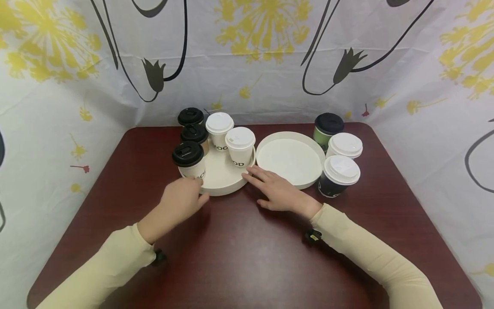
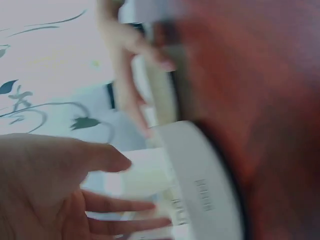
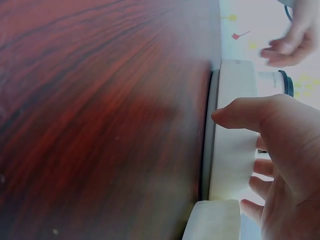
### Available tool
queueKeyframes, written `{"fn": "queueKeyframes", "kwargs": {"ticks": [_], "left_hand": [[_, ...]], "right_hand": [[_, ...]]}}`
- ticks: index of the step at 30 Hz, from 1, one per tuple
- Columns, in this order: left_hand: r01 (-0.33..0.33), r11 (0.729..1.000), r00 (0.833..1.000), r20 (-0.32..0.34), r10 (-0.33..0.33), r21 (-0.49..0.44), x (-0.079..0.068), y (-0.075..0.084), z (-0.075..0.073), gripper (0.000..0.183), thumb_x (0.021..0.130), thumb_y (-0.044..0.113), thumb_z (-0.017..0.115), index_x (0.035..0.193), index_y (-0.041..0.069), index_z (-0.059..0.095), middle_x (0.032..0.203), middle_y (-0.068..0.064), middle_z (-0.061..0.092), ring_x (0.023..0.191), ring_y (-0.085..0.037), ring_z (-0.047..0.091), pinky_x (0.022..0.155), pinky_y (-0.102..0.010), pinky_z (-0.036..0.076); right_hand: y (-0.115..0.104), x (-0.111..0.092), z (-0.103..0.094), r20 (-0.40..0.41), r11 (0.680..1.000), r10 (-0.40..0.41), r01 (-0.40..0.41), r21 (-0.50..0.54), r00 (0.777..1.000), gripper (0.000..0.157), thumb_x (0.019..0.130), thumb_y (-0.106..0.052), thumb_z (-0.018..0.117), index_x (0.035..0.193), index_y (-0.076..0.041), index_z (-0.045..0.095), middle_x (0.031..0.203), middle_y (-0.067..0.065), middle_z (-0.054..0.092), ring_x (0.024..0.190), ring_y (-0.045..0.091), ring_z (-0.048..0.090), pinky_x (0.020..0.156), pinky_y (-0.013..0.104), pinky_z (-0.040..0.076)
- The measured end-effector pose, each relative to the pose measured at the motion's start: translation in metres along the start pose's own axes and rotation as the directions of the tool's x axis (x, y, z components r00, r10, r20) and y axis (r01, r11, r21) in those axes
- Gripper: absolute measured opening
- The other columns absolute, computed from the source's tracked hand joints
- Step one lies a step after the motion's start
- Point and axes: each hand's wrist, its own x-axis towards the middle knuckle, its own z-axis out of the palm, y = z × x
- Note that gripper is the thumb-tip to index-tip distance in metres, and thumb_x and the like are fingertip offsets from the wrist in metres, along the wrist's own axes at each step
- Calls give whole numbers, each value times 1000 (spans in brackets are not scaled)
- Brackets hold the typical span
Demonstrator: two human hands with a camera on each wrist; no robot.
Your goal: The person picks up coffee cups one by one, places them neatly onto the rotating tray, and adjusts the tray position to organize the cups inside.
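Observation:
My left hand point(image 1: 182, 199) is beside the near-left side of a round white tray point(image 1: 224, 189), close to a white paper cup with a black lid point(image 1: 188, 155). Its thumb and fingers point(image 2: 125, 205) reach out loosely with nothing between them in the left wrist view. My right hand point(image 1: 281, 191), fingers spread, hovers at the tray's near-right edge; its thumb overlaps the tray wall point(image 3: 235, 150) in the right wrist view. On that tray, two white cups with white lids point(image 1: 240, 143) point(image 1: 219, 128) stand beside a brown cup with a black lid point(image 1: 194, 136).
Another black-lidded cup point(image 1: 191, 116) stands at the back left. A second round white tray point(image 1: 291, 159) sits to the right. Beyond it are a green cup with a black lid point(image 1: 327, 128), a white-lidded cup point(image 1: 345, 145) and a dark cup with a white lid point(image 1: 338, 176). Patterned cloth point(image 1: 247, 90) hangs behind the dark-red table point(image 1: 247, 266).

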Motion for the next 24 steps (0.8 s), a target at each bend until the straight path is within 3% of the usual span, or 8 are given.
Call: {"fn": "queueKeyframes", "kwargs": {"ticks": [3, 7, 11, 14, 19, 24], "left_hand": [[7, 996, 1000, 10, -6, -92, 10, -2, -29, 26, 90, 34, 59, 95, 14, 74, 90, -5, 75, 75, -28, 70, 55, -43, 52], [11, 990, 998, -52, -18, -137, 29, -11, -67, 24, 92, 35, 57, 98, 19, 74, 92, 0, 74, 78, -25, 69, 59, -43, 52], [1, 992, 995, -95, -13, -124, 56, -24, -97, 26, 93, 35, 58, 105, 16, 71, 102, -5, 73, 89, -29, 68, 71, -49, 53], [-7, 994, 997, -83, -2, -105, 80, -34, -113, 34, 94, 34, 56, 117, 11, 67, 115, -12, 70, 104, -33, 66, 83, -53, 52], [-35, 996, 999, 21, 37, -84, 121, -52, -124, 49, 97, 32, 51, 138, 5, 52, 136, -22, 57, 124, -39, 54, 102, -56, 44], [-72, 996, 990, 118, 78, -54, 155, -70, -114, 58, 98, 31, 52, 148, 4, 40, 148, -27, 43, 135, -43, 43, 112, -57, 36]], "right_hand": [[-1, 1, 0, -4, 1000, -6, 6, 1, 1000, 86, 84, -28, 73, 156, -13, 29, 161, 15, 30, 152, 30, 28, 120, 47, 32], [-1, 0, -1, -4, 1000, -5, 5, 6, 1000, 86, 84, -28, 74, 156, -13, 29, 161, 15, 30, 152, 31, 28, 121, 47, 32], [-2, 0, -1, 1, 1000, 0, 0, 13, 1000, 87, 84, -27, 74, 156, -14, 29, 162, 15, 30, 152, 30, 28, 121, 46, 31], [-1, 1, 0, 6, 1000, -1, 1, 11, 1000, 87, 84, -27, 74, 157, -14, 28, 162, 15, 29, 152, 30, 28, 121, 46, 31], [1, 1, 0, 7, 1000, 5, -5, 9, 1000, 88, 84, -27, 75, 157, -15, 28, 162, 14, 29, 152, 29, 28, 121, 46, 32], [0, 1, 1, 1, 1000, -1, 1, 11, 1000, 87, 84, -28, 75, 156, -14, 29, 162, 14, 29, 151, 29, 29, 121, 46, 32]]}}
